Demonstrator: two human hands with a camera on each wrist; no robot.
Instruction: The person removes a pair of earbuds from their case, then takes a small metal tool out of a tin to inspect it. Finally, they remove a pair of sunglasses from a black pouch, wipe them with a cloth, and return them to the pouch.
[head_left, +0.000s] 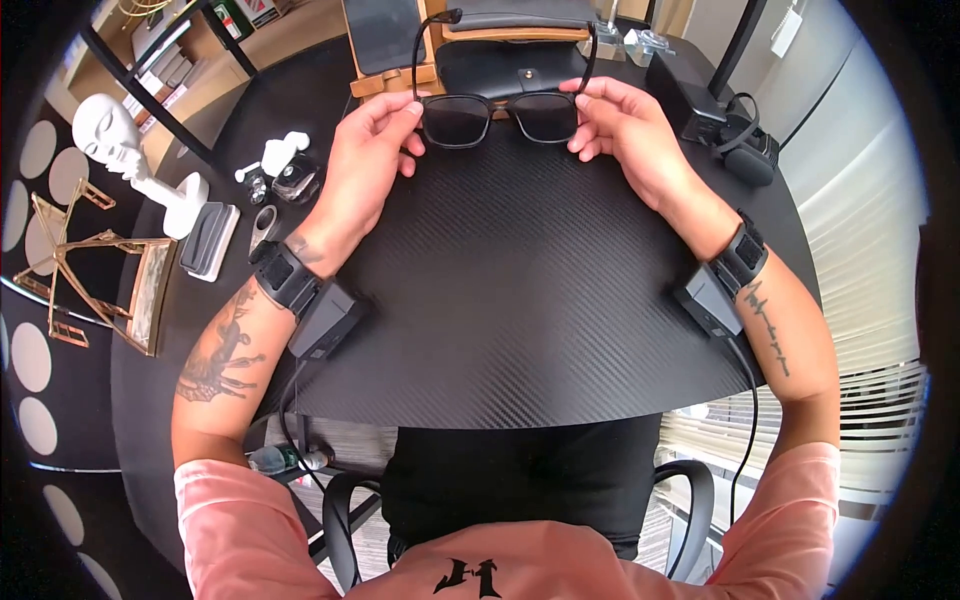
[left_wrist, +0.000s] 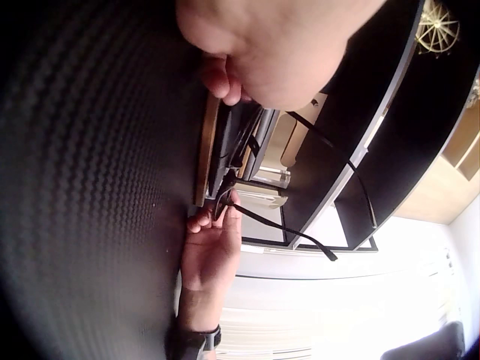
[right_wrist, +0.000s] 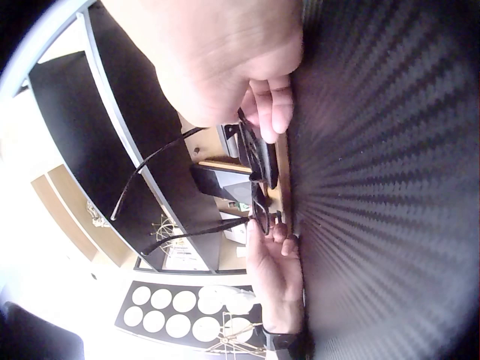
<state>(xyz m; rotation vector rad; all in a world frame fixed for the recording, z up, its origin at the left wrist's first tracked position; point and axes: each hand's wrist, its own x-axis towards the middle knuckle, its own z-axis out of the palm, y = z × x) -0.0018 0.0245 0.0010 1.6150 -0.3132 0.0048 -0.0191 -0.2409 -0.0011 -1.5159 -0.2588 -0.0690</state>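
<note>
A pair of black sunglasses (head_left: 500, 115) with dark lenses is held just above the far part of the black carbon-weave table (head_left: 520, 300), temples unfolded and pointing away from me. My left hand (head_left: 378, 135) pinches the frame's left corner between thumb and fingers. My right hand (head_left: 610, 115) pinches the right corner the same way. The left wrist view shows the sunglasses (left_wrist: 225, 199) edge-on with the right hand (left_wrist: 210, 247) beyond them. The right wrist view shows the sunglasses (right_wrist: 259, 191) and the left hand (right_wrist: 274, 262) on their far end.
A black glasses case (head_left: 510, 62) lies on a wooden stand just behind the sunglasses. To the left are a white bust (head_left: 125, 150), white earbuds with a case (head_left: 280, 160), a small grey box (head_left: 208, 240) and a gold wire frame (head_left: 100, 280). Black devices (head_left: 715, 115) sit at the right.
</note>
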